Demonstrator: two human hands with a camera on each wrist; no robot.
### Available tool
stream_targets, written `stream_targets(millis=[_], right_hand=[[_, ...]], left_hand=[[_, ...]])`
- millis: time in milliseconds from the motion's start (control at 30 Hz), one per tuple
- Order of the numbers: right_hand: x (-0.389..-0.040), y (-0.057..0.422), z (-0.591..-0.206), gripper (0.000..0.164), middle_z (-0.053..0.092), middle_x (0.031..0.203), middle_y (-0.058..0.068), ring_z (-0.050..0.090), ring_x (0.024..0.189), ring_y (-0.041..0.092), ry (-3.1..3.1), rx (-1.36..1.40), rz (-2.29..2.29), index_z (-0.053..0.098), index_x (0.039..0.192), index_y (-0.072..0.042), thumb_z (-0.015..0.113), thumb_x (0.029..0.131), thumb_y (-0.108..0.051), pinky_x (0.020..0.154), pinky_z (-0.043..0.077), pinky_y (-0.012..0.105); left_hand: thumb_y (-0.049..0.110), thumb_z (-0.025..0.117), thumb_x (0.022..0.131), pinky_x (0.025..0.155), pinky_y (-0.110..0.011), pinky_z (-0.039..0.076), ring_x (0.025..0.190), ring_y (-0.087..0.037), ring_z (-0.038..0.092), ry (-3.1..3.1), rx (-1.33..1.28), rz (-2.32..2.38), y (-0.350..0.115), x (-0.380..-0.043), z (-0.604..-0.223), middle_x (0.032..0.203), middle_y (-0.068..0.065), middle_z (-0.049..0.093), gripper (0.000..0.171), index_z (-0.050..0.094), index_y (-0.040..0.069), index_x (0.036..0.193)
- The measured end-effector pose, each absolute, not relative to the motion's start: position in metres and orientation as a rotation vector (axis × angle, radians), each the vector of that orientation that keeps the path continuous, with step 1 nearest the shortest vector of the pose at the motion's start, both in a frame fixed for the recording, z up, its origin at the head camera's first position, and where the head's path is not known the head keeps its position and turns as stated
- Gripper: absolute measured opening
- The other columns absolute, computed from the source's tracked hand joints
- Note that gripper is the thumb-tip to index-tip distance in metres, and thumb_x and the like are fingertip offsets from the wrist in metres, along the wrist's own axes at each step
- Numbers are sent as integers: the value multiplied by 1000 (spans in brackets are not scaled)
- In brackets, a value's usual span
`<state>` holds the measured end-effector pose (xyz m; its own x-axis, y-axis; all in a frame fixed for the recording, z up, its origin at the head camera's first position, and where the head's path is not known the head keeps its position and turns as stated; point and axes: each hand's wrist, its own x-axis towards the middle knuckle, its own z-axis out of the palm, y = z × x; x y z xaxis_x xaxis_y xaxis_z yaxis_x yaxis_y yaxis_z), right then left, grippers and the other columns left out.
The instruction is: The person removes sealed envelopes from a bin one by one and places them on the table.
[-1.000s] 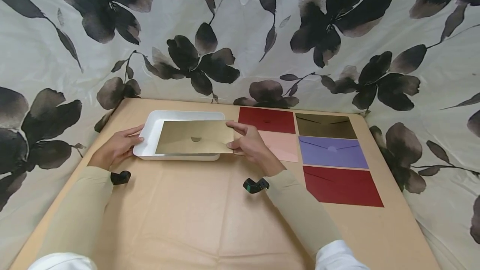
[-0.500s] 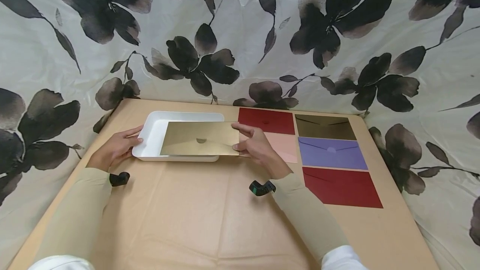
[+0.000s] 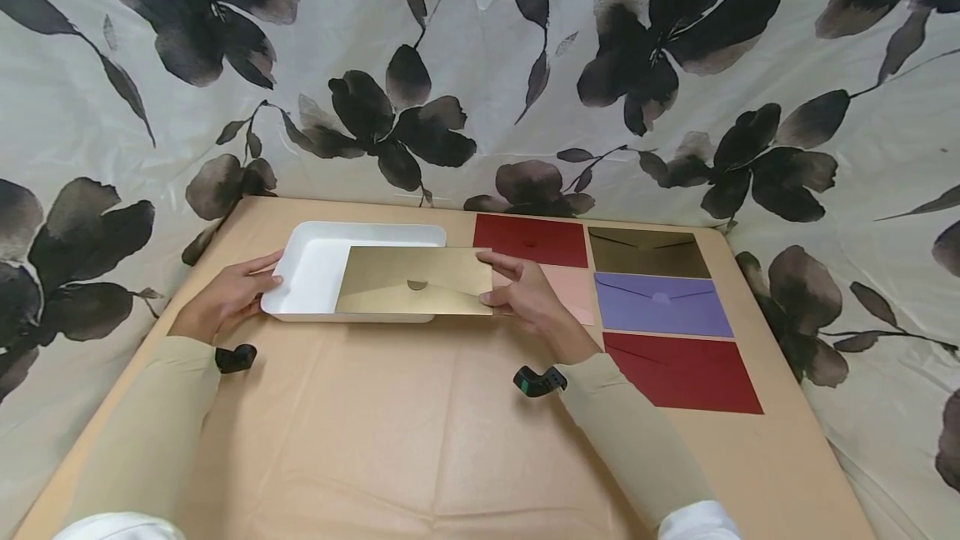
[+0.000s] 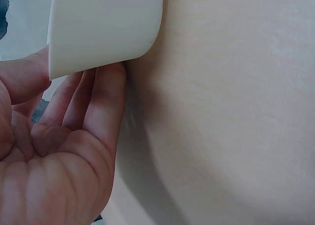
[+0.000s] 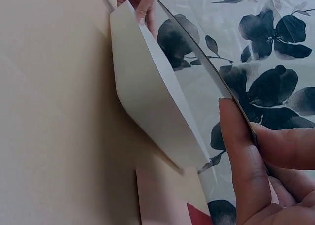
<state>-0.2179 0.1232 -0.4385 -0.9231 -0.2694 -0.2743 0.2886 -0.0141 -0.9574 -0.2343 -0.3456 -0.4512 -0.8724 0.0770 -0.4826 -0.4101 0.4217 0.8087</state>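
Observation:
A white tray [image 3: 306, 269] sits at the back left of the table in the head view. My left hand [image 3: 228, 298] holds its left end; in the left wrist view the thumb lies on the tray's rim [image 4: 106, 28] and the fingers reach beneath it. My right hand [image 3: 532, 298] pinches a gold envelope [image 3: 405, 273] by its right end, between thumb and fingers. The envelope overlaps the tray's right part in the head view. From the right wrist, the envelope [image 5: 199, 52] appears edge-on, raised above the tray [image 5: 142, 77].
On the right lie a red envelope [image 3: 528, 240], a pink one [image 3: 573, 290] partly hidden by my right hand, a darker gold one [image 3: 648, 252], a purple one [image 3: 663, 302] and a larger red one [image 3: 686, 373]. A floral cloth [image 3: 525, 140] hangs behind the table [image 3: 375, 440].
My right hand has moved to the right with the gold envelope, showing more of the tray's inside on the left. The left hand stays at the tray's end.

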Motion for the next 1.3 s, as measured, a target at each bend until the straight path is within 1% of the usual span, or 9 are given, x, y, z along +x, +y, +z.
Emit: stream_targets(millis=[133,233,433,567,667,800,867,1033,1300], right_hand=[[-216,129,-442,75,48,163,6,71,93,17,1881,22,-2003,56,152,-15,66,86,19,71,63,27],[-214,134,-442,75,47,164,6,70,92,15,1869,38,-2010,55,152,-15,65,86,19,68,61,25],[-209,145,-440,75,43,166,9,69,82,11,1887,31,-2013,54,153,-12,65,86,19,59,56,21],[-207,151,-442,75,40,168,8,68,77,11,1902,40,-2006,54,153,-13,65,86,19,56,53,21],[-205,154,-445,75,40,168,8,68,75,10,1903,54,-1998,55,153,-13,66,86,18,56,53,21],[-203,159,-448,74,38,169,8,62,65,11,1899,71,-1992,54,153,-14,65,87,17,56,52,22],[-202,161,-449,74,38,169,9,60,62,11,1897,80,-1991,54,153,-14,65,87,17,56,52,22],[-200,165,-450,75,37,169,11,66,70,9,1900,65,-1998,53,154,-12,65,86,19,56,52,21],[-196,174,-458,77,36,169,14,68,79,7,1874,56,-2013,50,155,-8,63,85,21,54,53,21]], left_hand=[[21,49,111,80,-18,57,89,12,58,2238,-302,1433,-346,-234,-450,172,-25,15,70,6,21,166],[22,50,111,81,-19,57,91,10,59,2242,-307,1422,-346,-234,-450,172,-24,15,70,7,22,166],[23,52,110,81,-20,57,91,9,59,2256,-305,1406,-345,-235,-450,172,-23,17,70,11,21,166],[21,51,110,82,-20,58,90,11,59,2237,-293,1433,-345,-235,-450,173,-23,15,70,9,20,167],[21,50,111,82,-20,58,92,12,59,2228,-283,1448,-345,-234,-450,173,-23,12,70,8,20,166],[21,50,111,82,-20,58,93,11,58,2227,-285,1440,-345,-235,-450,173,-23,13,70,7,21,166],[21,50,111,83,-19,58,93,11,58,2221,-292,1439,-345,-235,-450,173,-23,13,70,8,21,166],[22,51,110,83,-18,57,92,14,57,2221,-305,1437,-345,-236,-451,173,-21,13,70,10,22,167],[22,53,110,82,-19,57,88,14,58,2222,-307,1439,-343,-236,-449,173,-22,14,70,11,21,167]])
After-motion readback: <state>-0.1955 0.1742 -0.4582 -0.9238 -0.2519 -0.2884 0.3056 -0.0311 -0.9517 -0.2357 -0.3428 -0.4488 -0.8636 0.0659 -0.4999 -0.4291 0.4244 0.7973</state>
